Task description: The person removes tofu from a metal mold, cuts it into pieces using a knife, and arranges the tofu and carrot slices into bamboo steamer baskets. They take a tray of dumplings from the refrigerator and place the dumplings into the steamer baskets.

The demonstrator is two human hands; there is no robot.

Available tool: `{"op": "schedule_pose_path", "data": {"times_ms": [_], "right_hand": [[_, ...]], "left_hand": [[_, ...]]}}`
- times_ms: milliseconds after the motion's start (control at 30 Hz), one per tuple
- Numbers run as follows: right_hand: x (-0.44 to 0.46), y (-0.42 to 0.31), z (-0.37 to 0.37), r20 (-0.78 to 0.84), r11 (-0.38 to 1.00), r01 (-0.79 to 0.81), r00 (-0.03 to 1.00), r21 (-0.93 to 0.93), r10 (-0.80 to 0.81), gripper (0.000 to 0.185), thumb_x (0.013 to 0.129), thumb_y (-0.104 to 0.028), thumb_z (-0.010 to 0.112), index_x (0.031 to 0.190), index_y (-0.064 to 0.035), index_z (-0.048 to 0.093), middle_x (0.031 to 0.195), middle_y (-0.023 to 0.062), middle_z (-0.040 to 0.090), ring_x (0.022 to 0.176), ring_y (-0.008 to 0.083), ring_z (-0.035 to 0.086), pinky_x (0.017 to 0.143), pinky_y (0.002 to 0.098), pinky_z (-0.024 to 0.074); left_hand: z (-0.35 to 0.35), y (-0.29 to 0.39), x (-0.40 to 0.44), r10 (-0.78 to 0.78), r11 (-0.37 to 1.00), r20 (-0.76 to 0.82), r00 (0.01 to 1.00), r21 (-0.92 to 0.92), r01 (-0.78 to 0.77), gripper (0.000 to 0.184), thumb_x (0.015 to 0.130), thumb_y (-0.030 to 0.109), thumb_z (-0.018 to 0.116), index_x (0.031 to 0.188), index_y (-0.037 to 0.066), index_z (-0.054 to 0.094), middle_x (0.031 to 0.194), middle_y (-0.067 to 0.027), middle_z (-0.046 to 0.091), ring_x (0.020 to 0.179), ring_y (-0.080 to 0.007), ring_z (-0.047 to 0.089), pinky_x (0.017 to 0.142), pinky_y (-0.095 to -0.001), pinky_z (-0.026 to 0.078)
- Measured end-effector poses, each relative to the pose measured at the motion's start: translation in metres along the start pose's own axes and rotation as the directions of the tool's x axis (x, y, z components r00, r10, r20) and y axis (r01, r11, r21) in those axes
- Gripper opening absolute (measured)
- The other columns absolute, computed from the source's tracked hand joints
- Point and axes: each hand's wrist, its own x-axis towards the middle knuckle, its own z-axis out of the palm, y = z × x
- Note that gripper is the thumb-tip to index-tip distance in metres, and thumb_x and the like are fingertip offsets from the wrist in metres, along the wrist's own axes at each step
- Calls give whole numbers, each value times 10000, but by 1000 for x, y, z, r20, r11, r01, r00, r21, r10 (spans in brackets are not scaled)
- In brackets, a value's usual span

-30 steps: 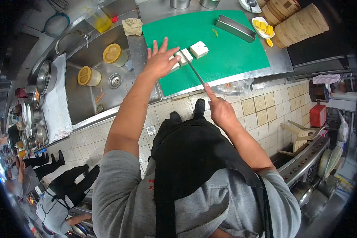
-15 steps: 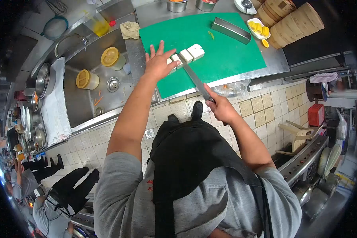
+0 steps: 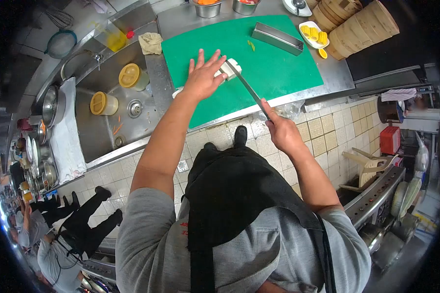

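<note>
White tofu-like blocks (image 3: 234,67) lie on the green cutting board (image 3: 278,73). My left hand (image 3: 204,78) rests over them with its fingers spread, the thumb touching a block. One white piece shows at the board's left edge, beside my left wrist. My right hand (image 3: 282,128) is closed round the handle of a knife (image 3: 249,91), whose blade tip reaches the blocks just right of my left fingers. Part of the white food is hidden under my left hand.
A metal trough (image 3: 277,39) and a green scrap lie on the board. Behind are bowls, a corn plate (image 3: 313,33) and bamboo steamers (image 3: 364,30). The sink (image 3: 146,93) at left holds two yellow-lidded containers. Two co-workers stand at lower left.
My left hand has moved right along the blocks, still spread. The knife has shifted to a cut further right. A white piece now shows by my left wrist. The view has shifted slightly.
</note>
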Motion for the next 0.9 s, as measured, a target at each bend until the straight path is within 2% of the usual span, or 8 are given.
{"op": "schedule_pose_path", "data": {"times_ms": [167, 433, 733, 833, 900], "right_hand": [[4, 5, -4, 22, 1000, 0, 1000, 4, 0, 712, 948, -126, 567, 1558, -333, 265, 893, 297, 666, 852, 470, 646, 769, 558, 502], [8, 10, -7, 25, 999, 38, 999, 31, -38, 718, 938, -113, 576, 1555, -329, 277, 871, 307, 659, 839, 484, 640, 760, 567, 505], [10, 12, 1, 65, 996, 35, 997, -85, -29, 710, 951, -127, 542, 1572, -304, 248, 826, 263, 674, 797, 431, 666, 743, 537, 516], [15, 17, 12, 114, 996, 21, 993, -90, -11, 743, 947, -115, 539, 1582, -311, 205, 829, 258, 676, 803, 429, 669, 754, 539, 515], [24, 19, 21, 212, 986, -71, 972, -149, 102, 736, 962, -123, 544, 1577, -332, 198, 839, 285, 673, 810, 471, 655, 750, 554, 506]], "left_hand": [[3, 2, 4, -8, 1000, 48, 999, 16, 7, 575, 987, 435, 541, 1517, 251, 413, 1620, 18, 309, 1526, -381, 101, 1212, -584, 91], [4, 1, 2, -19, 1000, 4, 1000, 8, 19, 552, 985, 437, 550, 1486, 224, 463, 1595, 7, 362, 1519, -381, 147, 1212, -578, 105], [5, 2, 4, -36, 998, 28, 999, 50, 35, 544, 981, 447, 553, 1471, 222, 479, 1581, 2, 386, 1514, -382, 163, 1205, -592, 127], [10, 4, 2, -63, 995, 80, 995, 80, 56, 562, 975, 461, 554, 1479, 226, 468, 1582, -14, 385, 1511, -388, 173, 1204, -592, 136], [13, 6, 3, -56, 995, 41, 998, 86, 52, 613, 947, 471, 591, 1488, 218, 454, 1579, -46, 384, 1502, -391, 199, 1204, -575, 160]]}}
